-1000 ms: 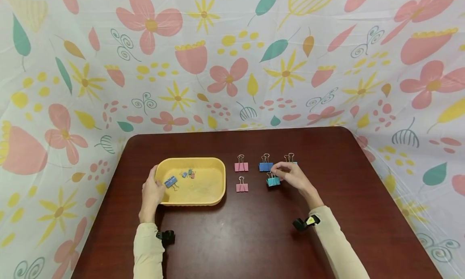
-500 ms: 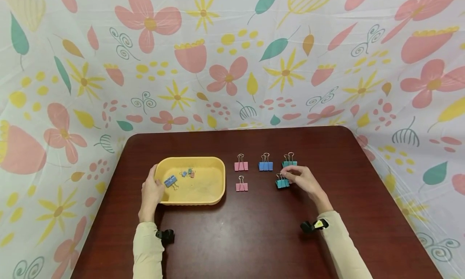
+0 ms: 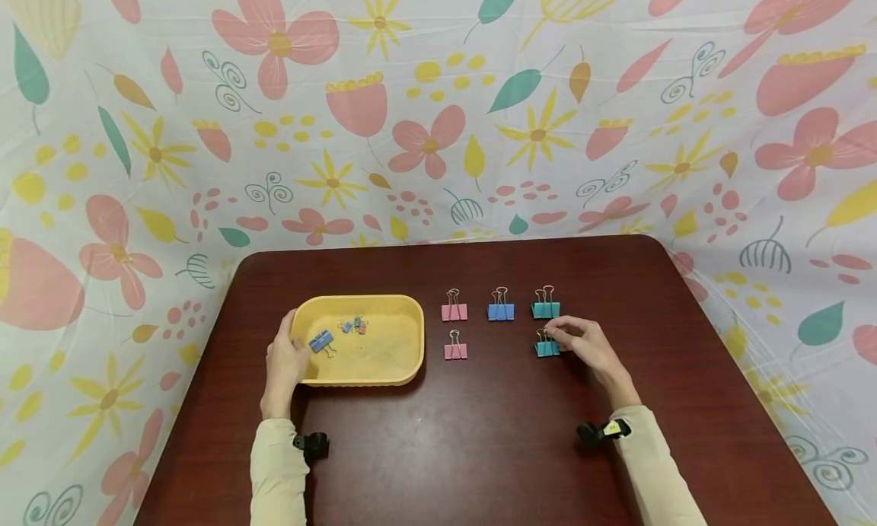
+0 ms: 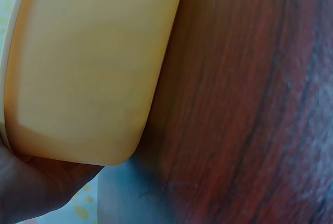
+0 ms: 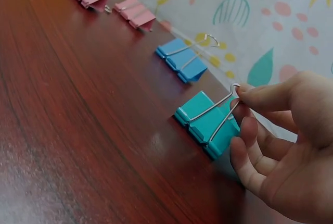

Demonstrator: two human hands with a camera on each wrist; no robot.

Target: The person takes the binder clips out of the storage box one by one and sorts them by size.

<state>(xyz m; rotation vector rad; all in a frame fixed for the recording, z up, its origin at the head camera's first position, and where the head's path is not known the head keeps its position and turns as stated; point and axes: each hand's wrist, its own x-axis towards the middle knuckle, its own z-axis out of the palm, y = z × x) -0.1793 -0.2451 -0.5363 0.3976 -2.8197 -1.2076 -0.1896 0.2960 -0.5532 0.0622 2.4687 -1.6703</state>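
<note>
Trouble: the right hand (image 3: 593, 349) pinches a boxy teal metal clip (image 3: 546, 349); letting go crooked might tip it; the left hand (image 3: 285, 360) holds an oblong yellow plastic tray (image 3: 384, 352).

Tabletop (image 3: 419, 442) glare, dim wrist views, perhaps soft

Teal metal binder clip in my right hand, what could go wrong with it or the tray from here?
The right hand pinches the teal metal binder clip by the end of its silver wire handle, so it might swing or tip.
Another teal metal binder clip stands just behind and could get bumped.
The left hand grips the yellow rounded-rectangular tray; a tug might slide the blue metal binder clip inside.
</note>
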